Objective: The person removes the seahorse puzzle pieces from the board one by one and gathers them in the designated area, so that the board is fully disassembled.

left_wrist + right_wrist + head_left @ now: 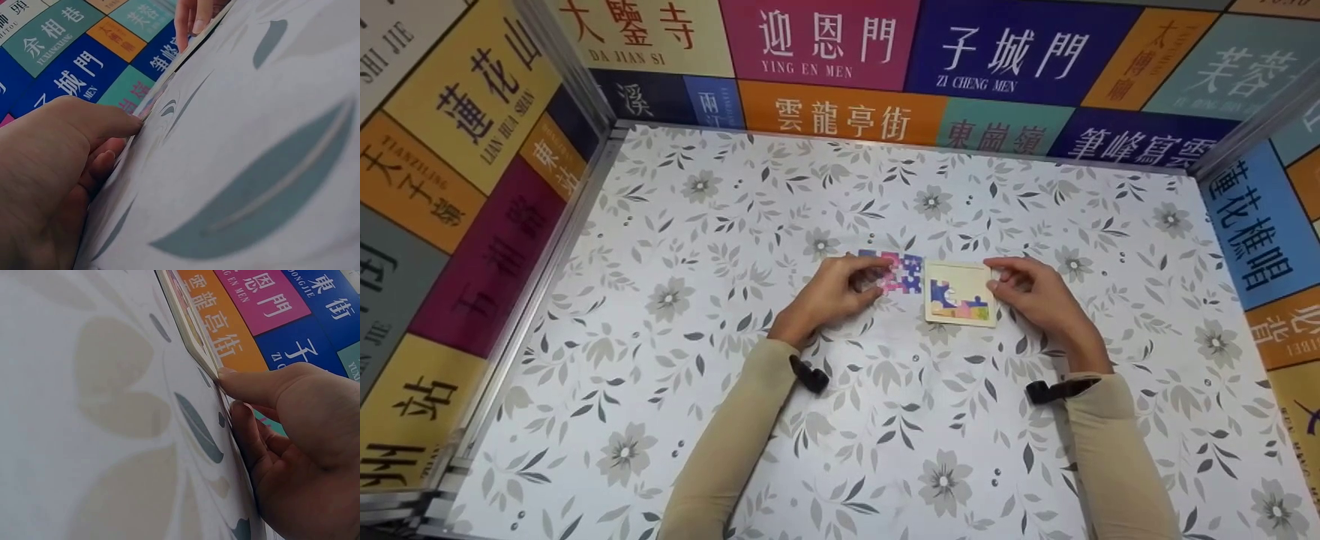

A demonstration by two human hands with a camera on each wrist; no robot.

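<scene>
In the head view a square jigsaw tray [960, 274] with a pale rim lies near the middle of the table. Joined coloured pieces [956, 309] fill its lower part and left side; the upper right shows bare cream base. Left of the tray lies a group of purple, pink and blue jigsaw pieces [911, 274]. My left hand [836, 292] reaches over the group's left part, index finger and thumb touching it and hiding some pieces. My right hand [1042, 296] touches the tray's right edge with thumb and index finger; the right wrist view shows the thumb [247, 385] at its corner.
A white table [810, 435] with grey flowers and leaves spreads around the pieces. Upright panels [840, 45] with coloured Chinese lettering border its back, left and right sides. Both wrists carry small black cameras [810, 375].
</scene>
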